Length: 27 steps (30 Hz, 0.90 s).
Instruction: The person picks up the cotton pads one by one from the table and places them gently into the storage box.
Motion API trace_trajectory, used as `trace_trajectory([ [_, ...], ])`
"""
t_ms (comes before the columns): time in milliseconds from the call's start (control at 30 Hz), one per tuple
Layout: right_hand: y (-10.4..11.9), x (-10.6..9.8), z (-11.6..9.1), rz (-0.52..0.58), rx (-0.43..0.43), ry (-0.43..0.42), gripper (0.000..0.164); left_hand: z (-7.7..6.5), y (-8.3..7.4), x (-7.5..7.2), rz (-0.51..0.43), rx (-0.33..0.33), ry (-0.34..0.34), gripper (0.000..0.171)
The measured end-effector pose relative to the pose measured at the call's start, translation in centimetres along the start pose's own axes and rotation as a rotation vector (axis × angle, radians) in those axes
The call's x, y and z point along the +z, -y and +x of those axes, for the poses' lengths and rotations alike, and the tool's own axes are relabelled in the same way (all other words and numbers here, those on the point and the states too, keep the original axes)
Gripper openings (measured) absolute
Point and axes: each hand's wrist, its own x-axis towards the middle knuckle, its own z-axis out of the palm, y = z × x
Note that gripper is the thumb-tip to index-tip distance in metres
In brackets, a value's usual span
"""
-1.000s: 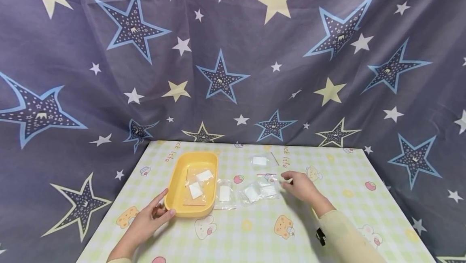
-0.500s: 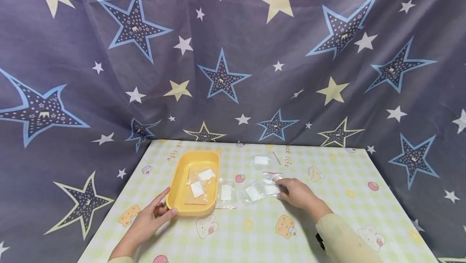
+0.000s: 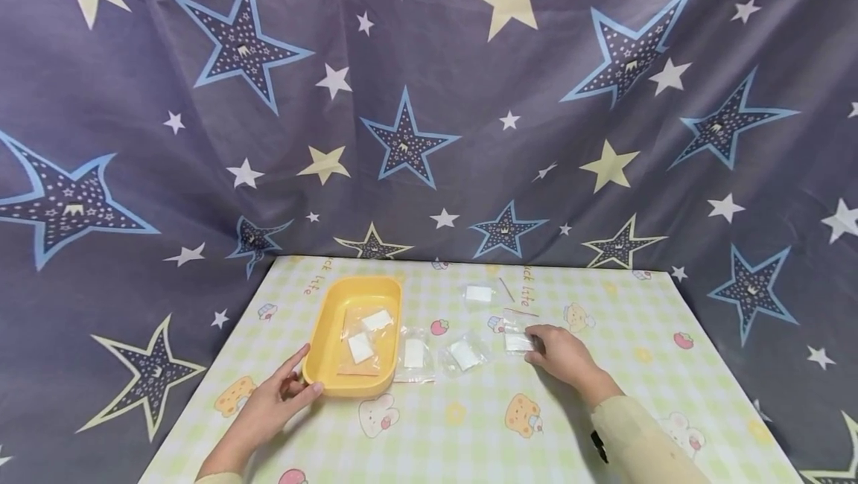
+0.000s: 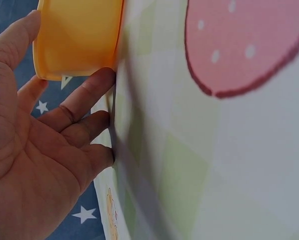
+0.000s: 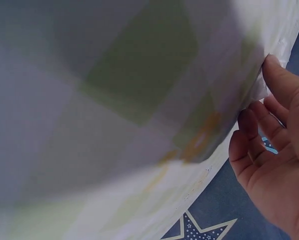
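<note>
A yellow rectangular tray (image 3: 311, 350) stands on the left of the table, with small clear zip bags (image 3: 360, 348) holding white rectangular pieces inside it. My left hand (image 3: 271, 403) holds the tray's near left corner, thumb on the near side and index finger along the left side. On the right, my right hand (image 3: 566, 359) pinches the edge of a clear zip bag (image 3: 516, 339) with a white piece in it. In the right wrist view, the thumb and fingers meet at crumpled clear plastic (image 5: 260, 89); most of that bag is hidden there.
Three more zip bags lie on the table: one against the tray's right side (image 3: 414, 354), a bag to its right (image 3: 464, 354), and a bag farther back (image 3: 479, 293). A star-patterned curtain (image 3: 429, 134) hangs behind the checked tabletop (image 3: 442, 439).
My right hand reached left onto the bag and took hold of its edge. The bag then slid right, apart from the neighbouring bag. My left hand stays at the tray.
</note>
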Motion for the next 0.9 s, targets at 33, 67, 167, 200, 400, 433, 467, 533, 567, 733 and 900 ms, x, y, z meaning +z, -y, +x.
trace_trajectory([
  [33, 0.1, 0.0, 0.0, 0.004, 0.007, 0.003, 0.051, 0.0, 0.0, 0.0, 0.004, 0.000, -0.002, 0.089],
  [67, 0.1, 0.0, 0.1, 0.011, 0.017, 0.007, 0.051, 0.0, 0.0, 0.0, 0.003, -0.001, -0.003, 0.090],
  [167, 0.3, 0.0, 0.0, -0.002, 0.025, 0.009, 0.051, -0.1, 0.0, 0.1, 0.003, 0.005, -0.002, 0.089],
  [200, 0.4, 0.0, 0.0, -0.006, 0.027, 0.008, 0.051, -0.1, 0.0, 0.1, 0.002, 0.007, -0.003, 0.089],
  [400, 1.0, -0.1, 0.0, -0.052, -0.033, -0.031, 0.049, -0.1, 0.0, 0.2, 0.006, 0.013, -0.006, 0.088],
  [433, 1.0, -0.1, 0.0, -0.053, -0.037, -0.033, 0.048, -0.1, 0.0, 0.1, 0.005, 0.013, -0.006, 0.088],
  [467, 1.1, -0.1, 0.0, -0.052, -0.034, -0.032, 0.047, -0.1, -0.1, 0.1, 0.007, 0.011, -0.007, 0.088],
  [533, 1.2, -0.2, -0.1, -0.053, -0.022, -0.037, 0.044, 0.0, -0.1, 0.1, 0.010, 0.009, -0.006, 0.088],
  [567, 1.2, -0.2, -0.1, -0.054, -0.016, -0.042, 0.042, 0.0, -0.2, 0.1, 0.012, 0.009, -0.006, 0.089],
  [733, 1.2, -0.1, -0.1, -0.058, -0.020, -0.079, 0.036, 0.2, -0.2, 0.0, 0.016, 0.015, -0.006, 0.089],
  [900, 0.9, 0.3, -0.1, -0.012, -0.022, -0.095, 0.031, 0.0, 0.1, 0.1, 0.022, 0.024, -0.013, 0.088],
])
